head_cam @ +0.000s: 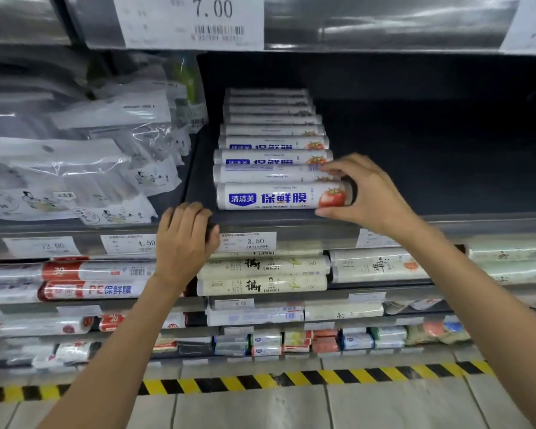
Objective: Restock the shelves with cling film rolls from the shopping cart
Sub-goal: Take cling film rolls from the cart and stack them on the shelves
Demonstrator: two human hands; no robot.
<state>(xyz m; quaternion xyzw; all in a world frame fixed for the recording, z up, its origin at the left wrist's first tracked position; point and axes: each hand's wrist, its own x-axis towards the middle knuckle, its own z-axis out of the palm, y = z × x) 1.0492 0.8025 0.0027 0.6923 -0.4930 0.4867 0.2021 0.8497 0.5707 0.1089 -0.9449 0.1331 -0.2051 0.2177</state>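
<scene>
Nearest, at the bottom of the view, a strip of yellow-and-black hazard tape (322, 377) crosses the pale floor tiles (384, 407) along the foot of the shelving. Above it the lower shelves (384, 287) are packed with wrapped rolls lying sideways, among them cream rolls (262, 286) with black brush lettering.

Two bare forearms rise from the lower corners. The left hand (183, 239) sits palm down on the shelf lip (291, 222), its fingers curled over the front edge and gripping it, just left of a price tag (248, 241) reading 3.50. The right hand (365, 193) is higher and to the right. It pinches the right end of the front roll (279, 198), thumb beneath and fingers bent over the top, the fingertips reaching the end of the next roll behind.

That cling film roll lies crosswise at the front of the dark shelf deck (430, 168), showing blue lettering and a tomato picture. Behind it a row of rolls (273, 131) of the same kind runs back into the shadow, each touching the next. To the left lie clear bag packs (75, 168). Overhead hangs a white label (192, 21) reading 7.00.
</scene>
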